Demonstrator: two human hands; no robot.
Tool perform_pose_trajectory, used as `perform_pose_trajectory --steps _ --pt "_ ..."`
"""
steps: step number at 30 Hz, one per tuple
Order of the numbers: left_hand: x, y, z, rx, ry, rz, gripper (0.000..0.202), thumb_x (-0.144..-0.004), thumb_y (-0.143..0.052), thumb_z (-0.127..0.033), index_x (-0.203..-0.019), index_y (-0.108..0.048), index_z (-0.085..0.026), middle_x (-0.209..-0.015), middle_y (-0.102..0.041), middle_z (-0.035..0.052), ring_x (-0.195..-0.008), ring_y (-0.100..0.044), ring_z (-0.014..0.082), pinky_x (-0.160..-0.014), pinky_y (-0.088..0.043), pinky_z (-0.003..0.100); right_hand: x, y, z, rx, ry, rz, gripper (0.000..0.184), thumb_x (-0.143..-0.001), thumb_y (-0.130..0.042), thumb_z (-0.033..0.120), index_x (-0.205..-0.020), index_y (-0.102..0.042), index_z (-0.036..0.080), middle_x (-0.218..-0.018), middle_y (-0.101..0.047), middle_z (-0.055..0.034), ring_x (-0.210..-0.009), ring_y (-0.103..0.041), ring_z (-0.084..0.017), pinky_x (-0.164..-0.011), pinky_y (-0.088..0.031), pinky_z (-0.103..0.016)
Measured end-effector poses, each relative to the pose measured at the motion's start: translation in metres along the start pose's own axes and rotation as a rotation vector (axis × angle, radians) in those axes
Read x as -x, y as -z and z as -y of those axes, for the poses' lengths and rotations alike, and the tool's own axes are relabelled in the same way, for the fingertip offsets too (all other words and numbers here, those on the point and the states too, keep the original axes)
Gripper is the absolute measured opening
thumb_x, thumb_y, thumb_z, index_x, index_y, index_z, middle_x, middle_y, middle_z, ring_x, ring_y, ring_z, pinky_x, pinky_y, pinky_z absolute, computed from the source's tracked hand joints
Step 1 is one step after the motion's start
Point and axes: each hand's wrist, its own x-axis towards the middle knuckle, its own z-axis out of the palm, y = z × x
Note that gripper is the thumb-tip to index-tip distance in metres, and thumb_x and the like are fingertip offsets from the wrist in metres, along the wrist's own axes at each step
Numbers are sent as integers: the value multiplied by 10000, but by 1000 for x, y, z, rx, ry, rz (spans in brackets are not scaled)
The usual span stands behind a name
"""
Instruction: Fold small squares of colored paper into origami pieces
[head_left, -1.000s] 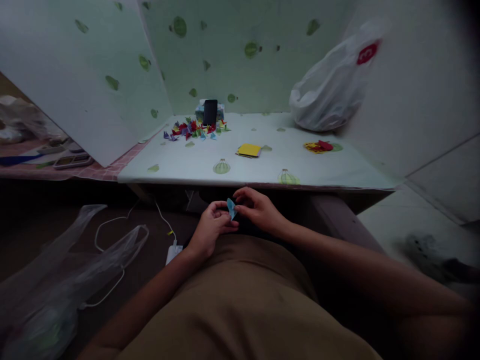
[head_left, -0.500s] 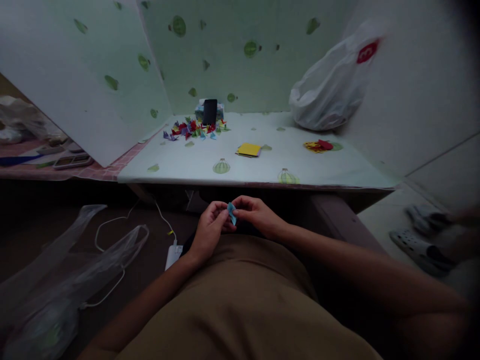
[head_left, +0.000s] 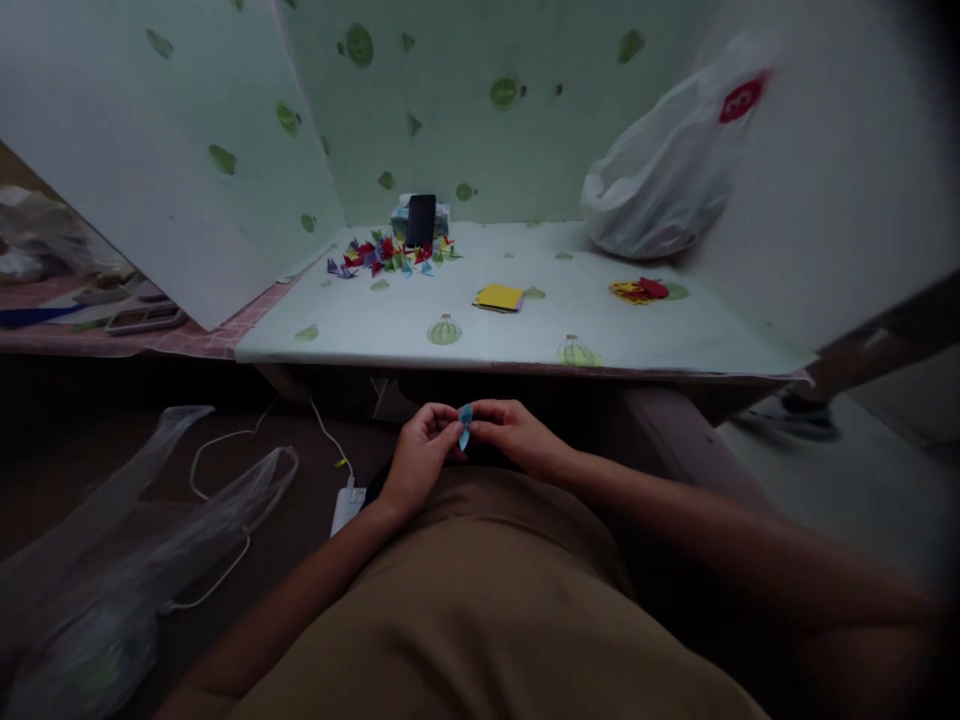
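Note:
A small piece of folded light-blue paper [head_left: 466, 425] is held upright between my two hands, just in front of my body and below the table edge. My left hand [head_left: 425, 445] pinches it from the left with thumb and fingers. From the right, my right hand [head_left: 517, 432] pinches it the same way. On the table ahead lie a stack of square paper [head_left: 500, 297] with a yellow sheet on top and a heap of small folded paper cranes [head_left: 382, 255] in several colours.
A dark phone [head_left: 421, 220] leans on a tissue pack behind the cranes. Red and yellow paper pieces [head_left: 640, 290] lie at the right, before a white plastic bag [head_left: 660, 190]. A white power bank [head_left: 347, 508] with a cable and a clear plastic bag [head_left: 150, 560] are at my left.
The blue paper has turned and looks narrower between my fingers. Both hands stay in nearly the same place. At the right, another person's feet have moved away toward the table.

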Motion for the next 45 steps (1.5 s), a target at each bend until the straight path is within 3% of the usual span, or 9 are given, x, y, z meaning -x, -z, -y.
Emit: perform_pose_trajectory --steps 9,24,33,45 --pt "-1 2 4 -17 -26 20 258 -774 -711 -343 -897 -588 -153 -821 -595 0 -617 -568 88 -560 -506 221 1 -1 0 -100 -24 31 294 -851 -601 426 -764 -634 147 -744 -629 -18 -703 -592 -126 -785 -491 -304" --pt "-2 1 4 -68 -33 26 236 -832 -645 -382 -896 -614 -157 -701 -609 -13 -561 -549 86 -544 -452 200 -1 0 -1 369 78 2 300 -863 -471 330 -651 -570 143 -617 -533 8 -579 -438 -101 -548 -329 -227" --pt "-1 0 1 -82 -2 14 219 -790 -680 -349 -864 -634 -148 -715 -610 -15 -556 -525 79 -552 -422 207 5 -5 3 666 116 -140 299 -869 -495 230 -596 -570 135 -556 -482 16 -555 -398 -90 -517 -243 -233" --pt "-1 0 3 -79 10 12 226 -742 -711 -317 -869 -632 -147 -751 -622 -1 -573 -533 90 -545 -432 218 4 -3 2 619 145 -67 290 -897 -452 224 -835 -721 133 -743 -669 -48 -658 -544 -142 -612 -390 -251"
